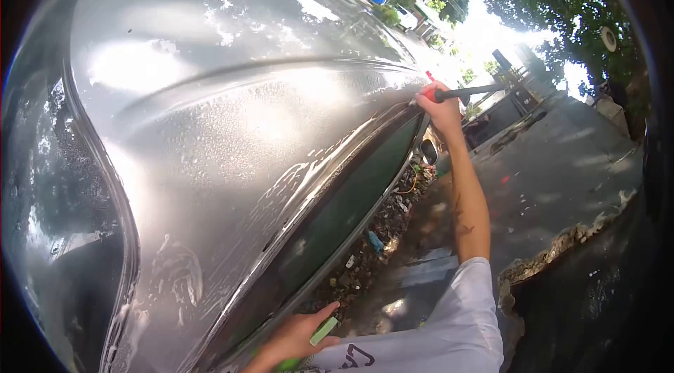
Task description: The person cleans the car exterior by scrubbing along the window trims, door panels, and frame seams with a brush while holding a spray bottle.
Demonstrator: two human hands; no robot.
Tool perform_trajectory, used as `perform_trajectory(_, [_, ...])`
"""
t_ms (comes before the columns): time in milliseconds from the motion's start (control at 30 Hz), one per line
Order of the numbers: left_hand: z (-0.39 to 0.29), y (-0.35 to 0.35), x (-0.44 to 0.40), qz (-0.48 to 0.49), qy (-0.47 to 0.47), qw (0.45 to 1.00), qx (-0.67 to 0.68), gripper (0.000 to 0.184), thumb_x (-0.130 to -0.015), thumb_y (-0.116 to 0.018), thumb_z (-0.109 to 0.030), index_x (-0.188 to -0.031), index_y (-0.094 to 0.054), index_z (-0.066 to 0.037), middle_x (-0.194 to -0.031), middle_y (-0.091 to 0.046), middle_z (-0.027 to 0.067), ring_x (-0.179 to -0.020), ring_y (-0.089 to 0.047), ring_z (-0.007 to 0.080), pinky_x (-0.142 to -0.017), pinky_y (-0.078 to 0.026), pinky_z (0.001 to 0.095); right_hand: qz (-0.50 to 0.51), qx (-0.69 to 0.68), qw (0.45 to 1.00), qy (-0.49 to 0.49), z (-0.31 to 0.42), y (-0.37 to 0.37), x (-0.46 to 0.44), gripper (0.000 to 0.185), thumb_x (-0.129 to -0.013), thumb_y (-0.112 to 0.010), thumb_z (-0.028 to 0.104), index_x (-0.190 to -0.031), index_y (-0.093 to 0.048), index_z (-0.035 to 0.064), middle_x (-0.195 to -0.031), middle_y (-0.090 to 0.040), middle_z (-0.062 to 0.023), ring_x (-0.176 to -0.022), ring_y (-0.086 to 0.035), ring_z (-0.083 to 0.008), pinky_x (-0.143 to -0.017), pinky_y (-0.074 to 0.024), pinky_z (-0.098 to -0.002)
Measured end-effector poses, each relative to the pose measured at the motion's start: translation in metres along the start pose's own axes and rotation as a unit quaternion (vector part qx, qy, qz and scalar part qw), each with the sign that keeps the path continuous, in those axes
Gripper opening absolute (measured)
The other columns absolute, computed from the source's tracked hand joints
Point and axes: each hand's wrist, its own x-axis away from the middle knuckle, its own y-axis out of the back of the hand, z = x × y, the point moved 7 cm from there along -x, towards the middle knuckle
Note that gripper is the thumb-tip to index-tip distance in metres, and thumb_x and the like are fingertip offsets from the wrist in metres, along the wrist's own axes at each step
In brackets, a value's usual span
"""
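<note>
My right hand [444, 108] is closed around a red and black tool [449, 94] whose black shaft points right. Its working end meets the roof edge above the side window, and its exact kind is unclear. The silver car roof [232, 155] is wet, with water beads and streaks of foam [295, 180] along the window trim. Low in the view, my left hand [298, 334] is beside the car's side window [351, 211]. Its fingers are around a light green object [324, 331], mostly covered by the hand, so its kind cannot be made out.
A car glass pane [56, 162] curves along the left. The side mirror [429, 152] juts out near my right forearm. Litter and leaves [358, 261] lie between the car and a low grey wall [562, 162] with a broken edge. Trees [554, 8] and houses stand behind.
</note>
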Motion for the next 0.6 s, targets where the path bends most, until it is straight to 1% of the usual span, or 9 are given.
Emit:
perform_trajectory(100, [0.001, 0.0, -0.006, -0.03, -0.033, 0.999, 0.015, 0.087, -0.091, -0.076, -0.048, -0.162, -0.035, -0.018, -0.094, -0.073, 0.0229, -0.084, -0.071, 0.0434, -0.077, -0.054, 0.052, -0.029, -0.067, 0.994, -0.083, -0.058, 0.013, -0.008, 0.016, -0.084, -0.081, 0.012, -0.09, -0.069, 0.0042, -0.077, -0.067, -0.0002, -0.073, -0.062, -0.0104, -0.068, -0.0494, -0.0284])
perform_trajectory(167, [-0.001, 0.005, -0.011, -0.043, -0.047, 0.998, 0.022, 0.087, -0.091, -0.076, -0.048, -0.162, -0.036, -0.018, -0.094, -0.073, 0.0218, -0.083, -0.071, 0.0431, -0.078, -0.055, 0.052, -0.044, -0.035, 0.998, -0.03, -0.007, -0.001, 0.007, 0.015, -0.085, -0.081, 0.012, -0.088, -0.069, 0.0035, -0.076, -0.067, -0.0013, -0.07, -0.062, -0.011, -0.065, -0.0495, -0.0285])
perform_trajectory(200, [-0.003, 0.008, -0.012, -0.058, -0.028, 0.997, 0.036, 0.085, -0.09, -0.078, -0.045, -0.16, -0.04, -0.017, -0.101, -0.076, 0.0174, -0.09, -0.073, 0.0403, -0.084, -0.056, 0.0476, -0.044, -0.007, 0.999, 0.007, 0.021, -0.013, 0.02, 0.014, -0.086, -0.08, 0.011, -0.088, -0.069, 0.0032, -0.076, -0.067, -0.002, -0.07, -0.062, -0.0109, -0.065, -0.0497, -0.0281])
perform_trajectory(233, [-0.004, 0.011, -0.015, -0.072, -0.01, 0.996, 0.05, 0.083, -0.088, -0.08, -0.043, -0.158, -0.045, -0.015, -0.109, -0.078, 0.013, -0.097, -0.075, 0.0375, -0.09, -0.058, 0.0432, -0.062, 0.003, 0.998, 0.034, 0.074, -0.025, 0.041, 0.012, -0.087, -0.079, 0.009, -0.087, -0.069, 0.0024, -0.078, -0.069, -0.0034, -0.075, -0.064, -0.0107, -0.07, -0.0522, -0.0276])
perform_trajectory(267, [-0.008, 0.014, -0.02, -0.066, -0.01, 0.997, 0.049, 0.083, -0.088, -0.08, -0.043, -0.158, -0.045, -0.015, -0.109, -0.078, 0.013, -0.097, -0.075, 0.0375, -0.09, -0.058, 0.0432, -0.052, -0.099, 0.993, 0.027, 0.109, -0.039, 0.059, 0.013, -0.085, -0.081, 0.006, -0.088, -0.069, 0.0022, -0.082, -0.07, -0.0048, -0.082, -0.067, -0.0118, -0.078, -0.0536, -0.0284])
perform_trajectory(300, [-0.008, 0.014, -0.028, -0.039, 0.022, 0.999, 0.021, 0.083, -0.088, -0.08, -0.043, -0.158, -0.044, -0.015, -0.109, -0.079, 0.0126, -0.098, -0.075, 0.0368, -0.091, -0.058, 0.0428, -0.054, -0.103, 0.989, 0.087, 0.143, -0.045, 0.077, 0.016, -0.083, -0.083, 0.004, -0.089, -0.068, 0.0024, -0.086, -0.072, -0.0065, -0.086, -0.069, -0.0131, -0.083, -0.0542, -0.0288])
perform_trajectory(433, [-0.006, 0.008, -0.036, -0.004, 0.039, 0.999, -0.014, 0.084, -0.089, -0.078, -0.047, -0.159, -0.043, -0.015, -0.107, -0.079, 0.011, -0.096, -0.076, 0.0337, -0.091, -0.058, 0.0418, -0.106, -0.062, 0.974, 0.189, 0.114, -0.035, 0.077, 0.016, -0.085, -0.083, 0.005, -0.091, -0.068, 0.0029, -0.094, -0.076, -0.0108, -0.088, -0.071, -0.0159, -0.083, -0.0547, -0.0291])
perform_trajectory(500, [0.002, 0.004, -0.036, -0.012, 0.034, 0.999, 0.001, 0.084, -0.09, -0.078, -0.047, -0.159, -0.043, -0.015, -0.107, -0.079, 0.0104, -0.094, -0.077, 0.0322, -0.091, -0.058, 0.0413, -0.134, -0.064, 0.983, 0.11, 0.058, -0.023, 0.06, 0.015, -0.087, -0.082, 0.008, -0.092, -0.068, 0.0021, -0.094, -0.077, -0.0111, -0.087, -0.072, -0.0175, -0.082, -0.0562, -0.0304])
perform_trajectory(600, [0.013, -0.002, -0.039, -0.032, 0.019, 0.999, 0.01, 0.083, -0.091, -0.077, -0.048, -0.159, -0.042, -0.015, -0.106, -0.079, 0.0092, -0.091, -0.077, 0.0291, -0.089, -0.058, 0.0397, -0.148, -0.073, 0.983, 0.079, 0.05, -0.021, 0.059, 0.016, -0.086, -0.082, 0.007, -0.091, -0.068, 0.0019, -0.094, -0.076, -0.0111, -0.088, -0.072, -0.0169, -0.082, -0.0563, -0.0305])
